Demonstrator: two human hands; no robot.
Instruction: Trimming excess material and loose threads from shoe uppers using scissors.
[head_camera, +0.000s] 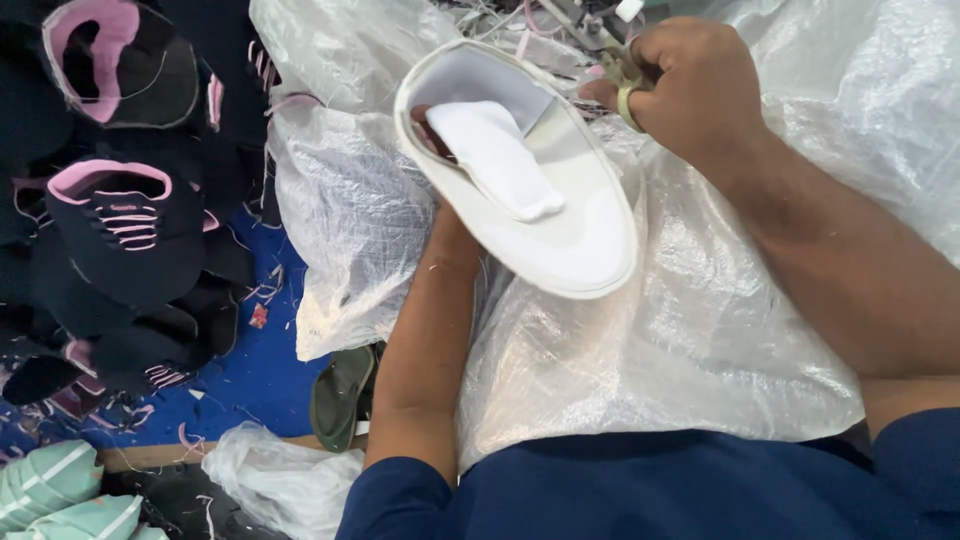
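The white shoe upper (520, 170) is held over the lap, inner side up. It looks light, soft and floppy, best gripped from underneath or at its stitched rim. The left hand (452, 228) supports it from below, its fingers hidden, so I cannot tell their grip. The right hand (690, 85) is clenched on small scissors (622, 75) at the rim. Crinkly plastic sheeting (680, 330) lies beneath; dark pink-trimmed uppers (125, 225) are piled to the left.
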